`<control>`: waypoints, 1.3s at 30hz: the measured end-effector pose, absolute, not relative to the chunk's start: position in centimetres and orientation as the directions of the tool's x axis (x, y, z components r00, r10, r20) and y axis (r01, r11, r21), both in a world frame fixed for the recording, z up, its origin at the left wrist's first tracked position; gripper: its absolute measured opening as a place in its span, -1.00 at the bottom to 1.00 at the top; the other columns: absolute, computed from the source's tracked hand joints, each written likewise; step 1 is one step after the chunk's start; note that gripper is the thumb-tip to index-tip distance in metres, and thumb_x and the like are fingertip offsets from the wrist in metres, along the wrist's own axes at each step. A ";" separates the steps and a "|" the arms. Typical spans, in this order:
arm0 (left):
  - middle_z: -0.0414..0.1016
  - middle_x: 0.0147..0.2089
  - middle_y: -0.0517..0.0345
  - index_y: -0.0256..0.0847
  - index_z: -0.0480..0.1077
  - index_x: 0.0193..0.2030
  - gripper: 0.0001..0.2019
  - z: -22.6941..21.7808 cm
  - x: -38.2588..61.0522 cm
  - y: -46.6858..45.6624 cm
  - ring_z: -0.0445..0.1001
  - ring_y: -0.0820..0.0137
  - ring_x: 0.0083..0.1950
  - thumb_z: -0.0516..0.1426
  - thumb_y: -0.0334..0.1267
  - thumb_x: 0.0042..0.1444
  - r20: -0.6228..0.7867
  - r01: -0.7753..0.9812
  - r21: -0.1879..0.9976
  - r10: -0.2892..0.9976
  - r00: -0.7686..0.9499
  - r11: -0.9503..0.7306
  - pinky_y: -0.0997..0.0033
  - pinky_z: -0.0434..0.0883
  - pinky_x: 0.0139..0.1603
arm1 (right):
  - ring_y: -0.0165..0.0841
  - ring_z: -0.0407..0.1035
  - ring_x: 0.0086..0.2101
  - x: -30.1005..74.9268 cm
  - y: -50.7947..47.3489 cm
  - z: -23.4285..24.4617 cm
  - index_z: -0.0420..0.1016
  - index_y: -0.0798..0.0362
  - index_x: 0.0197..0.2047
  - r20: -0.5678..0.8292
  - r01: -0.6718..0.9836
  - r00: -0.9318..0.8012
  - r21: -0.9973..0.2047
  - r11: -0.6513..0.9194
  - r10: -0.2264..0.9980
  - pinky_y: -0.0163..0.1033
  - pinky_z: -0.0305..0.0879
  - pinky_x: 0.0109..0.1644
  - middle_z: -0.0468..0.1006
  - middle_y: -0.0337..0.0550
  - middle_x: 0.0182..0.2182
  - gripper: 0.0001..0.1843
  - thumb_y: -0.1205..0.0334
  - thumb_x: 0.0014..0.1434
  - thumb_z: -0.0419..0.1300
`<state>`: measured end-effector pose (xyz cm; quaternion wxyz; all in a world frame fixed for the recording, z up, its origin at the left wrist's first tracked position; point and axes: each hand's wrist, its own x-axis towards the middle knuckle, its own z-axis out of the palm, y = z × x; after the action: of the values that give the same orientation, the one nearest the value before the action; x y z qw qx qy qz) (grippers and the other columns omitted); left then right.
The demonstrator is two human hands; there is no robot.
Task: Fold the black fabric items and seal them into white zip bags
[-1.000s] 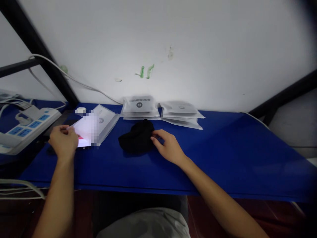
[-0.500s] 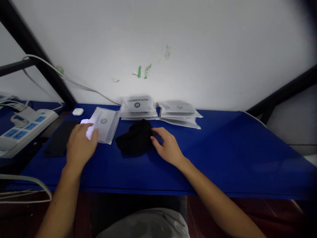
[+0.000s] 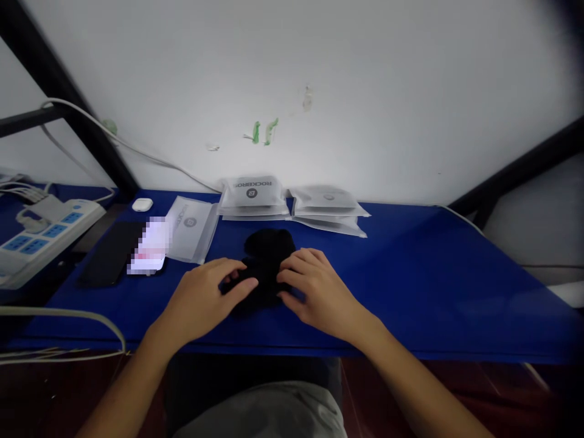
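Note:
A soft black cloth item (image 3: 270, 246) lies bunched on the blue table in front of me; its exact kind does not show. My left hand (image 3: 214, 295) is at its left side, thumb and fingers curled around the near part of the cloth. From the right, my right hand (image 3: 314, 286) grips the same cloth with bent fingers, some tips hidden in the dark folds. Left of the hands, a flat frosted zip bag (image 3: 189, 228) printed ROCKBROS lies beside a phone with a lit, blurred screen (image 3: 150, 246).
Along the wall lie filled frosted bags, a printed one (image 3: 253, 194) and another stack (image 3: 328, 204). At left are a dark phone-like slab (image 3: 109, 255), a white earbud case (image 3: 142, 204) and a power strip (image 3: 52, 234) with cables. Black frame bars slant at both sides.
My left hand has moved right from the lit phone to the black cloth. The cloth has come nearer to me and changed shape. My right hand has shifted slightly towards me with it.

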<state>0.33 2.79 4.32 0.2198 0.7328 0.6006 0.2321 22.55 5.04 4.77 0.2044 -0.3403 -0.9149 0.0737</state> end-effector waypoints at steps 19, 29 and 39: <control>0.48 -0.12 0.07 -0.20 0.41 -0.16 -0.86 2.4 3.9 2.1 0.42 0.27 -0.10 0.06 -0.37 0.18 0.201 0.801 0.306 0.857 0.474 -0.515 0.21 0.42 -0.11 | -0.16 0.38 -0.12 25.9 9.2 2.8 0.50 0.06 -0.07 0.020 0.875 -0.468 -0.131 0.467 0.883 -0.07 0.26 -0.06 0.59 -0.10 -0.18 -0.70 0.42 0.13 0.12; 0.42 0.02 -0.18 -0.29 0.29 0.11 -0.63 3.2 -3.0 1.5 0.39 0.00 0.05 -0.05 -0.34 0.18 0.368 0.991 0.120 0.925 -0.097 0.057 0.01 0.40 -0.04 | -0.16 0.42 -0.21 30.0 6.9 3.5 0.53 0.03 -0.25 0.086 0.978 -0.206 0.047 0.203 0.975 -0.10 0.29 -0.17 0.58 -0.08 -0.26 -0.79 0.38 0.10 0.09; 0.41 0.13 -0.10 -0.27 0.29 0.17 -0.63 1.8 -0.2 5.9 0.32 0.10 0.17 -0.02 -0.29 0.25 0.003 0.946 0.083 0.950 0.314 -0.313 0.04 0.29 0.12 | -0.14 0.36 -0.01 27.0 8.4 3.8 0.41 0.11 0.09 -0.062 0.865 -0.489 -0.163 0.474 0.870 -0.04 0.26 0.03 0.52 -0.01 -0.02 -0.63 0.26 0.23 0.10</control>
<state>-0.21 5.91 1.85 0.0328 0.8098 0.5853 0.0258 26.98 8.39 3.84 0.0147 -0.5053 -0.8585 0.0861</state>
